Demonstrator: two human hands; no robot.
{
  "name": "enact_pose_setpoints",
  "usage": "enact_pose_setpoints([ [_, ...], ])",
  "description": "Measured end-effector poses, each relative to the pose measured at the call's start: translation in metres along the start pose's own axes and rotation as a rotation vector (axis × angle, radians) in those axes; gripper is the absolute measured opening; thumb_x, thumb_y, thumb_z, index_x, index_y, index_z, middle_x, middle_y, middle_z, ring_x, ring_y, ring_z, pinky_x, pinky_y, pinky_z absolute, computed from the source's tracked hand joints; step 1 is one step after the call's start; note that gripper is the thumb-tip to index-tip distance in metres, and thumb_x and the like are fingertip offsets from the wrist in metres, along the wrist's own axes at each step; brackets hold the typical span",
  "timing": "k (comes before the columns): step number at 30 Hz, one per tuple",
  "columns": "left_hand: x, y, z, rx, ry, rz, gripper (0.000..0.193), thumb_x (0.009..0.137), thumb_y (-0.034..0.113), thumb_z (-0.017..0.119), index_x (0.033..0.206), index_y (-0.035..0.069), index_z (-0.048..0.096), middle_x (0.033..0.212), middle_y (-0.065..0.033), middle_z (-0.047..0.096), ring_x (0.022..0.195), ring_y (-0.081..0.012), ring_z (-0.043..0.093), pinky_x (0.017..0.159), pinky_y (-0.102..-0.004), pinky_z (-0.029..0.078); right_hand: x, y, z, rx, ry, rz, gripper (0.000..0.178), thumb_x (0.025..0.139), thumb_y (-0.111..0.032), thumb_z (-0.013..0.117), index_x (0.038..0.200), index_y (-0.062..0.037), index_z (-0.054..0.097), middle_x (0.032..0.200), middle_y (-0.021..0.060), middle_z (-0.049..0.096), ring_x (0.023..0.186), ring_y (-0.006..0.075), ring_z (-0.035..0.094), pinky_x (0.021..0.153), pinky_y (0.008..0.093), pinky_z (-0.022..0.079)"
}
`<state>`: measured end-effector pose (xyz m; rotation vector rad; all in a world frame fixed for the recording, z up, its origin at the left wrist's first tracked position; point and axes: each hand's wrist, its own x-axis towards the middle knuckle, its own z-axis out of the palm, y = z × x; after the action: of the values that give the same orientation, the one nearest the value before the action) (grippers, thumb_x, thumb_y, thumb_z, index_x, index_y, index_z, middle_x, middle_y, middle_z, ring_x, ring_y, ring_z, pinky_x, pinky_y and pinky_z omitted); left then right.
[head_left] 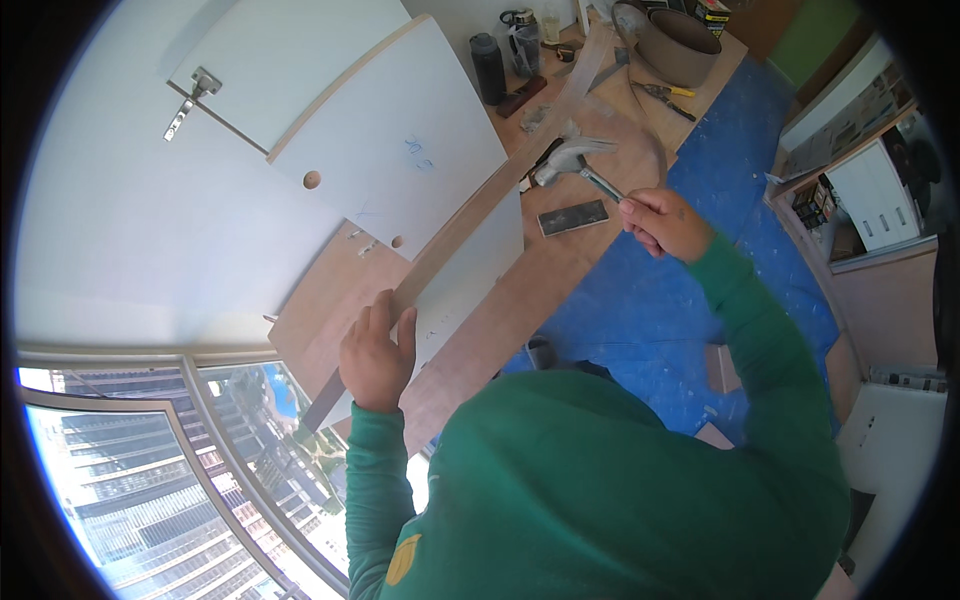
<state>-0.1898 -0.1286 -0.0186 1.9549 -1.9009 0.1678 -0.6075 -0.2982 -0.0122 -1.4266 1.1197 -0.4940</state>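
My right hand (665, 222) is closed around the handle of a claw hammer (603, 184). The hammer's metal head is raised over the far half of a long brown edging strip (470, 222). That strip runs slantwise along a white board (470, 275) on the wooden worktable. Nearer to me, my left hand (378, 355) grips the strip, fingers on one side and thumb on the other. A dark rectangular block (572, 218) lies beside the strip, below the hammer head.
A large white panel (410, 130) with a round hole leans behind the work. At the far end are a coiled brown band (678, 48), yellow-handled pliers (668, 97) and a dark bottle (487, 68). Blue sheeting (640, 300) covers the floor; windows (150, 480) are at the left.
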Motion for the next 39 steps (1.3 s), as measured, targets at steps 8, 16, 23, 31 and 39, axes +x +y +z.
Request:
enact_pose_setpoints([
  [8,0.0,0.009,-0.001,0.092,-0.068,-0.055,0.049,0.093,0.038,0.077,0.13,0.007,0.066,0.098,-0.0115,0.071,0.084,-0.0336,0.07,0.071,-0.045,0.055,0.077,0.193,-0.02,-0.071,0.365,0.386,0.02,0.099,-0.02,0.068,0.099,-0.0007,0.065,0.069,0.0072,0.061,0.05,0.0178,0.061,0.043,0.0334,0.049],
  [16,0.002,0.018,0.005,0.208,-0.094,-0.085,0.049,0.09,0.037,0.08,0.127,0.008,0.068,0.095,-0.0088,0.068,0.083,-0.0308,0.069,0.072,-0.0432,0.054,0.213,0.281,-0.042,-0.402,0.462,0.467,0.041,0.092,-0.021,0.064,0.121,0.0073,0.068,0.106,0.0269,0.075,0.091,0.0371,0.075,0.082,0.0424,0.061],
  [23,-0.007,0.026,0.007,0.236,-0.121,-0.129,0.049,0.087,0.035,0.083,0.126,0.009,0.068,0.091,-0.0072,0.066,0.081,-0.0297,0.068,0.071,-0.0426,0.054,0.245,0.303,-0.059,-0.71,0.436,0.416,0.047,0.093,-0.025,0.062,0.13,0.0041,0.067,0.132,0.0271,0.068,0.125,0.0388,0.066,0.109,0.0429,0.052],
  [31,0.002,0.018,0.01,0.236,-0.095,-0.076,0.048,0.086,0.032,0.084,0.124,0.008,0.068,0.09,-0.0086,0.067,0.077,-0.0308,0.069,0.066,-0.0425,0.054,0.237,0.267,-0.038,-0.857,0.523,0.51,0.043,0.1,-0.025,0.058,0.139,-0.0095,0.066,0.136,0.0193,0.061,0.135,0.039,0.054,0.113,0.0455,0.049],
  [39,0.018,0.015,0.008,0.182,-0.162,-0.079,0.048,0.089,0.033,0.082,0.127,0.008,0.066,0.094,-0.0121,0.069,0.081,-0.0352,0.072,0.068,-0.0449,0.057,0.167,0.338,0.045,-0.369,0.68,-0.135,0.01,0.093,-0.009,0.066,0.102,-0.0038,0.066,0.105,0.0173,0.066,0.099,0.0369,0.065,0.089,0.0443,0.052],
])
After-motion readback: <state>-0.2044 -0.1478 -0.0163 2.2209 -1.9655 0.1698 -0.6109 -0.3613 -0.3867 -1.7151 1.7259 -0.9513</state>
